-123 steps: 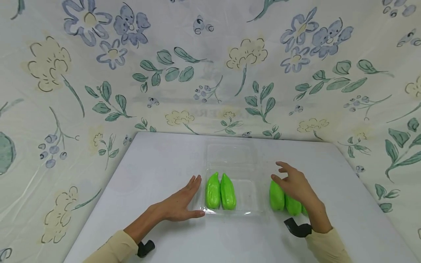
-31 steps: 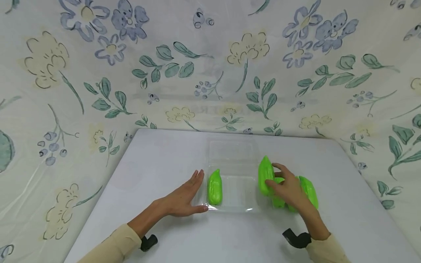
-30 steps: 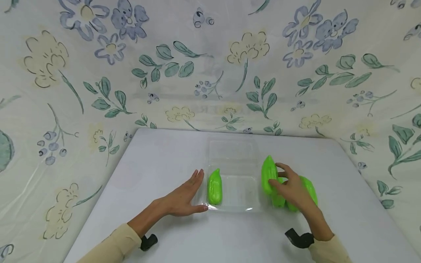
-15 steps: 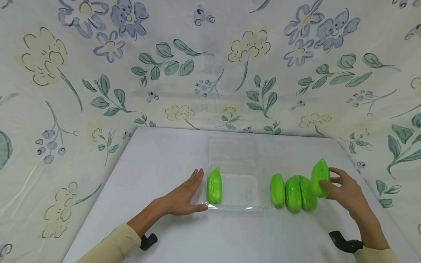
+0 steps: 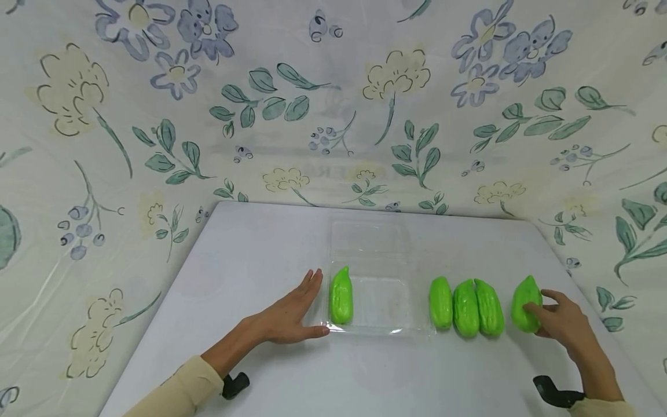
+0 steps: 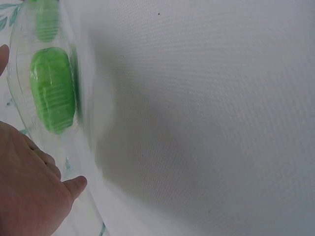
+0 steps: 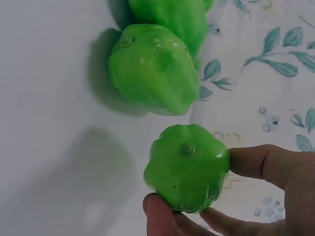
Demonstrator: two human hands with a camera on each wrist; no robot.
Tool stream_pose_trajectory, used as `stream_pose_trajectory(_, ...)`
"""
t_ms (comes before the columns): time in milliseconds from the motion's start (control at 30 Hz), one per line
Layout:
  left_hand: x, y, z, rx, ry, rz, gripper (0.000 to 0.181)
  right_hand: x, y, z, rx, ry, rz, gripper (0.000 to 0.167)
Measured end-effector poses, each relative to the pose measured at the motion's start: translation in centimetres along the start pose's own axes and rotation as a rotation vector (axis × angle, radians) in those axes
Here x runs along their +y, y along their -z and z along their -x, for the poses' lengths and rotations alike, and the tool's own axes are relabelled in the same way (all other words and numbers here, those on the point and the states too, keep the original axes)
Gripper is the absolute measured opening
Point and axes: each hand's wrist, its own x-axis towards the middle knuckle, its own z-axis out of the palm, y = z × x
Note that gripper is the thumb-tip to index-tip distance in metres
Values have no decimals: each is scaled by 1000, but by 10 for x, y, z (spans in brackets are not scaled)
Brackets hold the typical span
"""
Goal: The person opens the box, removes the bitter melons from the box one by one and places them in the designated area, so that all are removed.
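Note:
My right hand pinches a glossy green bitter melon between thumb and fingers at the right of the table. In the right wrist view its lobed, blunt end faces the camera. Left of it, three more bitter melons lie side by side. One bitter melon lies in the left part of a clear plastic clamshell box, whose lid is folded back. My left hand is spread with straight fingers at the box's left edge; the left wrist view shows the hand beside the clear wall.
The white table ends at a floral-patterned sheet behind and at the sides. The box's lid lies flat toward the back. Black wrist mounts sit under both wrists.
A bitter melon has left the box since the oldest frame. My right hand has carried it rightward past the row and lowered it. My left hand has barely moved.

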Motion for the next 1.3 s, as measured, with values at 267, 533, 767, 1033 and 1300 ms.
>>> stream_pose_trajectory(267, 1, 1, 1, -1, 4, -8, 111, 5, -10, -3, -72, -12, 28, 81)
stream_pose_trajectory(533, 2, 2, 1, 4, -1, -5, 110, 1, -26, -1, -103, 9, 36, 78)
stream_pose_trajectory(767, 2, 2, 1, 1, 8, -9, 112, -4, -26, 0, -136, 28, 66, 81)
stream_pose_trajectory(1033, 2, 4, 1, -15, 15, -12, 112, -7, -19, -2, -171, 16, 102, 82)
stream_pose_trajectory(1300, 3, 6, 0, -11, 12, -26, 111, -15, -10, -2, -147, 86, 208, 77)
